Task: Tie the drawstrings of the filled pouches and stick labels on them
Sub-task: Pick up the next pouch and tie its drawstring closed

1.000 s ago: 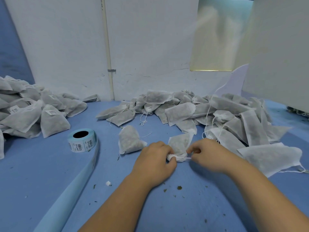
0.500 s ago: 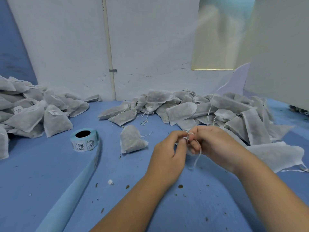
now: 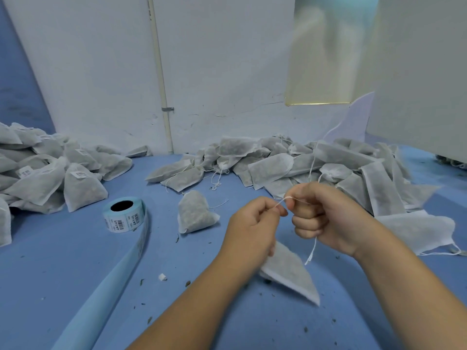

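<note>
A filled grey pouch [image 3: 288,270] hangs tilted below my left hand [image 3: 250,228], lifted off the blue table. My left hand pinches one end of its white drawstring [image 3: 284,199]. My right hand [image 3: 323,215] is curled round the other end, and a loose tail of string dangles beneath its fist. The two hands are close together with the string taut between them. A tied pouch [image 3: 194,213] lies alone left of my hands. A roll of barcode labels [image 3: 125,215] stands further left, its blue backing strip trailing toward me.
A heap of untied pouches [image 3: 303,165] lies along the back and right of the blue table [image 3: 63,261]. A heap of labelled pouches [image 3: 45,173] fills the far left. White walls stand behind. Small crumbs are scattered on the table.
The pouch lay on the table with both hands at its neck; both hands have since risen, lifting the pouch, and now pull the drawstring ends apart.
</note>
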